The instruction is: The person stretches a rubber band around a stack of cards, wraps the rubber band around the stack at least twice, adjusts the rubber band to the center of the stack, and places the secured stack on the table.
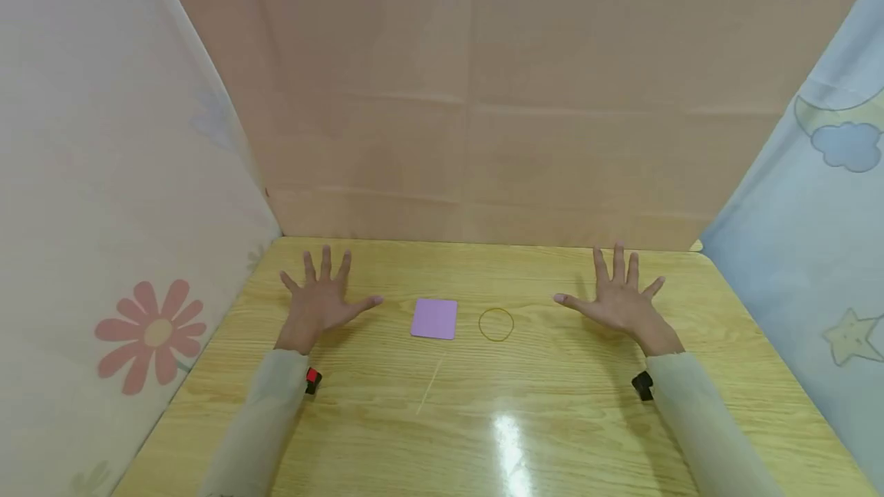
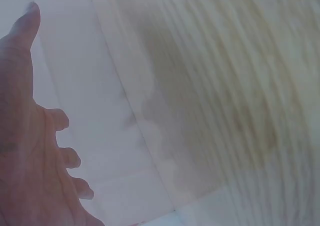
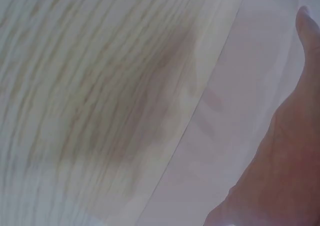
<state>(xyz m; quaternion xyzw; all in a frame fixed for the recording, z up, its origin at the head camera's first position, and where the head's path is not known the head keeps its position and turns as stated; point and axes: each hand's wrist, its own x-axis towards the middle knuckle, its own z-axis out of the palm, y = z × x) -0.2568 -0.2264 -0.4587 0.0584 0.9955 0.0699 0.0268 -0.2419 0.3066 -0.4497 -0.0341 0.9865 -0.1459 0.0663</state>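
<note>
A purple square card (image 1: 434, 319) with rounded corners lies flat on the wooden table near its middle. Just right of it lies a thin yellow ring, like a rubber band (image 1: 512, 317), in a loose circle. My left hand (image 1: 320, 305) is held over the table left of the card, fingers spread, holding nothing. On the other side, right of the ring, my right hand (image 1: 621, 303) is spread the same way and holds nothing. Both wrist views show only the palm side of the left hand (image 2: 30, 151) and of the right hand (image 3: 280, 161), with their shadows on the wood.
The wooden table (image 1: 387, 436) ends at a plain tan cloth (image 1: 470, 136) at the back. Patterned cloths stand at the left (image 1: 103, 175) and right (image 1: 829, 251). A thin pale line (image 1: 431, 383) runs across the wood below the card. Each wrist wears a small dark device.
</note>
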